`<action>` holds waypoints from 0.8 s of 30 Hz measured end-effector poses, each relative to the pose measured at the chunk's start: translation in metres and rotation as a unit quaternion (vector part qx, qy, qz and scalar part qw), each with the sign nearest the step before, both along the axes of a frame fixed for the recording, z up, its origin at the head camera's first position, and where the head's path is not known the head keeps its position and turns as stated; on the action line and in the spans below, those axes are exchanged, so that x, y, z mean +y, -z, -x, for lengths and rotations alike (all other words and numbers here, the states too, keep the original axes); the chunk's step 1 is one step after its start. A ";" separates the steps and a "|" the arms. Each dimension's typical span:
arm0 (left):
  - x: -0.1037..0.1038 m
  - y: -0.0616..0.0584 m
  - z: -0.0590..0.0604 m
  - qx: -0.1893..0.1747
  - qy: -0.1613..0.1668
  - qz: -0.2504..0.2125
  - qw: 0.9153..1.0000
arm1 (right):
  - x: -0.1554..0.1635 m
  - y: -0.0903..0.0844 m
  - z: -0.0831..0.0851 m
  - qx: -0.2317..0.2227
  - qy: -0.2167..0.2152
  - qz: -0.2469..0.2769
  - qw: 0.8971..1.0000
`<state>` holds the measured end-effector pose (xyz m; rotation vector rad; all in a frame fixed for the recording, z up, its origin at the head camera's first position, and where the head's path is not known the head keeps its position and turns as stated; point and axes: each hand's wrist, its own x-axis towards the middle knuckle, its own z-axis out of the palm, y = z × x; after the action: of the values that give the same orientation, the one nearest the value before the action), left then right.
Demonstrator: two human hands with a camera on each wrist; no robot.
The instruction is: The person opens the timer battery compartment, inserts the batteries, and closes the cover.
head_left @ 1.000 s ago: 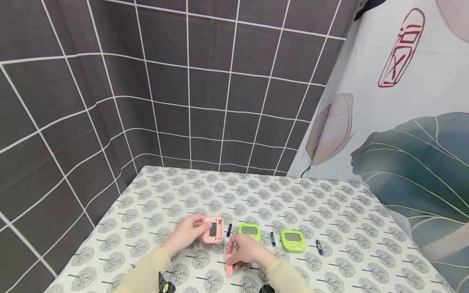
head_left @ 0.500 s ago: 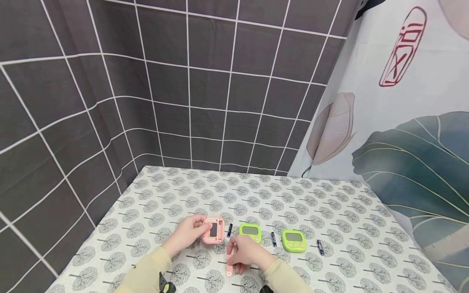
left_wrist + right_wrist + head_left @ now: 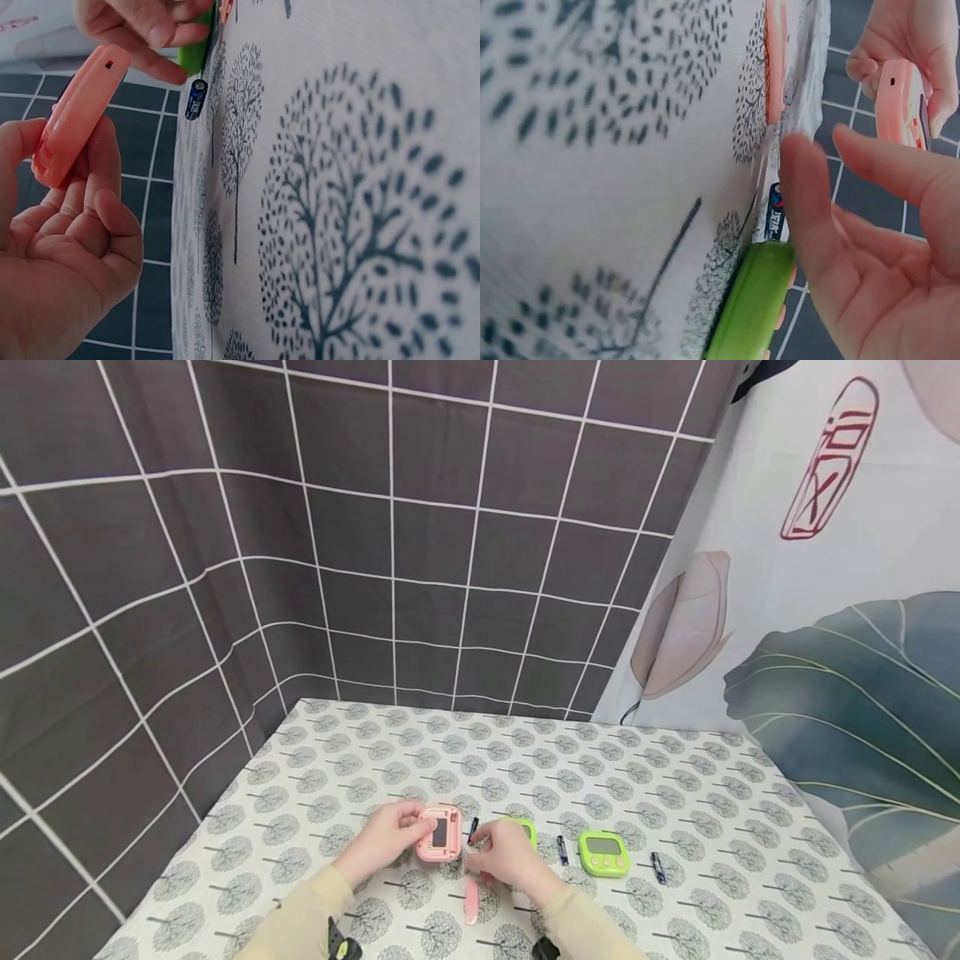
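My left hand holds a pink digital timer by its left side, its back face up with an uncovered slot; in the left wrist view the timer is tilted above the table, between thumb and fingers. My right hand hovers just right of it, thumb and forefinger apart with nothing between them in the right wrist view. Close to those fingertips a dark battery lies on the cloth. Below lies a flat pink strip-shaped piece. A green timer is partly hidden behind the right hand.
Right of the hands, a second green timer lies face up between two more batteries, one on its left and one on its right. A tree-patterned cloth covers the table. Dark gridded fabric hangs behind.
My right hand has let go of the pink strip-shaped piece, leaving it on the cloth, and has moved up toward the nearest battery. The left hand keeps holding the pink timer.
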<state>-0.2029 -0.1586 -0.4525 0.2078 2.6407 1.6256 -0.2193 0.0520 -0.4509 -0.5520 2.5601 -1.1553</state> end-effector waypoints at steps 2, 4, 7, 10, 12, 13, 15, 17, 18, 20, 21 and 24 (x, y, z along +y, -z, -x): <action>0.000 0.001 0.000 0.004 0.002 0.002 1.000 | -0.001 -0.002 0.001 0.015 0.015 -0.008 1.000; 0.000 0.000 -0.001 0.004 -0.001 0.000 1.000 | -0.002 -0.003 0.002 0.028 0.024 -0.017 0.999; 0.000 0.001 -0.002 0.001 -0.006 0.007 1.000 | -0.003 -0.004 0.003 0.053 0.028 -0.037 0.998; 0.002 -0.001 -0.004 -0.005 -0.012 0.012 1.000 | -0.004 -0.003 0.005 0.083 0.026 -0.059 0.994; 0.003 -0.001 -0.004 -0.007 -0.010 0.013 1.000 | -0.005 -0.002 0.007 0.101 0.028 -0.079 0.991; 0.003 -0.002 -0.003 -0.009 -0.010 0.010 1.000 | -0.006 -0.002 0.009 0.112 0.030 -0.090 0.989; 0.003 -0.002 -0.002 -0.008 -0.004 0.007 1.000 | -0.008 -0.001 0.011 0.139 0.031 -0.120 0.982; 0.003 -0.002 0.000 -0.005 0.001 0.007 1.000 | -0.009 -0.001 0.013 0.168 0.034 -0.154 0.973; 0.004 -0.002 0.001 -0.002 0.002 0.010 1.000 | -0.010 -0.001 0.013 0.184 0.033 -0.169 0.968; 0.005 -0.003 0.002 0.004 0.001 0.018 1.000 | -0.010 -0.002 0.014 0.207 0.031 -0.195 0.958; 0.005 -0.003 0.002 0.004 0.000 0.022 1.000 | -0.010 -0.002 0.013 0.214 0.030 -0.206 0.955; 0.007 -0.003 0.002 -0.001 -0.002 0.020 1.000 | -0.011 -0.001 0.014 0.231 0.025 -0.230 0.945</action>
<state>-0.2048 -0.1520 -0.4493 0.1982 2.6709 1.5727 -0.2333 0.0411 -0.4494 -0.7050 3.1130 -0.4310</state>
